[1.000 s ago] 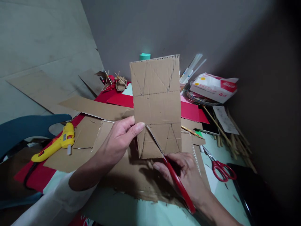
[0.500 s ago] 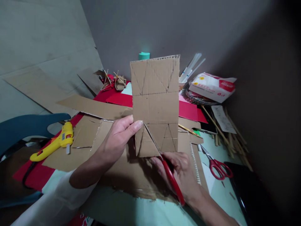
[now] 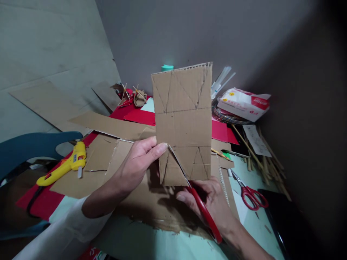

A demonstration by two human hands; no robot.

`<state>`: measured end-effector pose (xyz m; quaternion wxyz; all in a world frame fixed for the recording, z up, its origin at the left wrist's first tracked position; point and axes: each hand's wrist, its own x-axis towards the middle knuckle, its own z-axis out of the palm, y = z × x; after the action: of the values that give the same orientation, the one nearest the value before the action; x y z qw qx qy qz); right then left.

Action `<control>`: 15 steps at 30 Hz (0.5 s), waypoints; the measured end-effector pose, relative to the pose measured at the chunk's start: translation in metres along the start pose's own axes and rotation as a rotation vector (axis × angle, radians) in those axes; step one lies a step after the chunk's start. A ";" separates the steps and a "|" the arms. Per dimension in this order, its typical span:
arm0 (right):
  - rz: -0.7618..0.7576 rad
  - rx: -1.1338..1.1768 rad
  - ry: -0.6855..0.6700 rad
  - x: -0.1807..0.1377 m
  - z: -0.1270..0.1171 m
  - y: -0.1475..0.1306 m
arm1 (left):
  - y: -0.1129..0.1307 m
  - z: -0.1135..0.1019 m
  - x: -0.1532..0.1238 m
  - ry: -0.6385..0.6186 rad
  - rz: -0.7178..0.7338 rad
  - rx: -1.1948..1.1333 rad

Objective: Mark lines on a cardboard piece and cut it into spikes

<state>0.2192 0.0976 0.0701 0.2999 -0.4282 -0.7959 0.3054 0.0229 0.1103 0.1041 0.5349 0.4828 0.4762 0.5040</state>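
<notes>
My left hand [image 3: 138, 162] pinches the left edge of an upright cardboard panel [image 3: 184, 122] marked with pencil lines and triangles. Below the panel, my right hand [image 3: 208, 202] grips red-handled scissors [image 3: 203, 213]. Their blades run up a diagonal cut in the panel's lower left part, toward my left thumb. A cut triangular flap hangs at the panel's bottom left corner.
A yellow glue gun [image 3: 65, 166] lies at the left on cardboard sheets [image 3: 108, 124] and red paper [image 3: 135, 115]. A second pair of red scissors [image 3: 251, 195] lies at the right. Wooden sticks [image 3: 267, 162], a white packet [image 3: 244, 103] and small stick models [image 3: 134, 96] sit further back.
The panel and both hands shifted slightly; the scissors stay in the diagonal cut, and the flap at the lower left has opened a little.
</notes>
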 end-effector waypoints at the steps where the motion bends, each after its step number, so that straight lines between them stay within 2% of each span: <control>1: -0.002 -0.008 0.001 0.000 0.000 0.000 | 0.000 0.000 0.000 -0.002 0.000 -0.004; 9: -0.050 -0.079 0.087 -0.002 0.011 0.006 | 0.002 0.004 -0.002 -0.003 -0.023 -0.047; 15: -0.056 -0.017 0.065 -0.003 0.015 0.008 | -0.002 0.002 0.001 -0.045 0.012 -0.082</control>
<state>0.2142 0.0951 0.0538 0.3305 -0.4181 -0.8000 0.2758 0.0253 0.1116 0.1023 0.5618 0.4746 0.4401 0.5152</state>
